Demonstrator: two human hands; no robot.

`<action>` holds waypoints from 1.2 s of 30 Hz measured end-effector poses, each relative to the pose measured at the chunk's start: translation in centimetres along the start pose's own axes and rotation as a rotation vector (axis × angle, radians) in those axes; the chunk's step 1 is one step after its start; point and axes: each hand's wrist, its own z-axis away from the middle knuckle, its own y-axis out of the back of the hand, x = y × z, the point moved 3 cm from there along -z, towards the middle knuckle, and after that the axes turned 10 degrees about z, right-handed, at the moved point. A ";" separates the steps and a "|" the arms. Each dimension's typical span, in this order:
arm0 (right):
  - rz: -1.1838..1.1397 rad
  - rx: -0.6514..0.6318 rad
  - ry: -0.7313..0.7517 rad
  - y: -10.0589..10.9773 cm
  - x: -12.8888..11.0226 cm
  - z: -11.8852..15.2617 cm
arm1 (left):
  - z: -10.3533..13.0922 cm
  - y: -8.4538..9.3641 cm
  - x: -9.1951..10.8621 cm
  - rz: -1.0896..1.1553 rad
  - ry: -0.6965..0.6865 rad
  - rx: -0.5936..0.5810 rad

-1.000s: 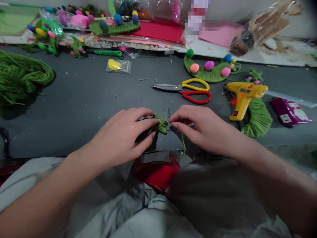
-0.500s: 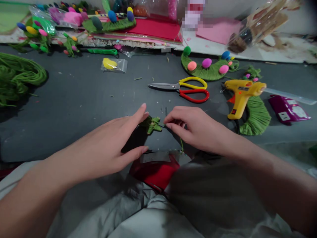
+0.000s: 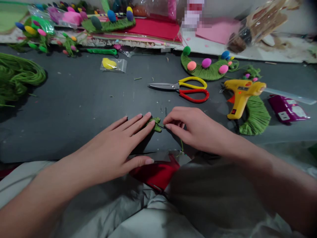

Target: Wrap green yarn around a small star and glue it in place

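Note:
A small green star-like piece wound with yarn (image 3: 157, 127) lies on the dark grey table (image 3: 74, 99), partly hidden by fingertips. My left hand (image 3: 119, 142) lies flat with its fingers spread, their tips on the left part of the star. Just right of the star, my right hand (image 3: 188, 127) is closed in a pinch on a thin green strand (image 3: 182, 145), which hangs down past the table's front edge. Beyond the hands lie scissors (image 3: 178, 86) with one yellow and one red handle, blades pointing left.
At the right are a yellow glue gun (image 3: 240, 96), a green wrapped crescent (image 3: 257, 115) and a purple packet (image 3: 288, 109). Green yarn (image 3: 19, 77) fills the far left. A decorated crescent (image 3: 205, 69) and a small yellow bag (image 3: 112, 64) lie toward the back.
My left hand has turned flat and lowered its fingers onto the star, covering its left part. My right hand has hardly moved.

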 end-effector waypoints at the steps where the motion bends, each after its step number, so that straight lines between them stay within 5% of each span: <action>1: 0.000 0.000 0.000 0.0 0.0 0.0 | 0.0 0.0 0.0 -0.002 0.000 -0.001; 20: -0.001 -0.005 0.007 0.2 0.0 0.1 | 0.6 0.8 -0.5 0.150 0.060 0.030; 29: 0.006 -0.005 0.005 0.1 0.0 0.0 | 0.8 -0.2 -0.5 0.059 0.059 -0.008; 36: 0.005 0.007 0.011 0.2 -0.1 0.0 | 0.1 1.2 -0.2 0.092 0.060 0.104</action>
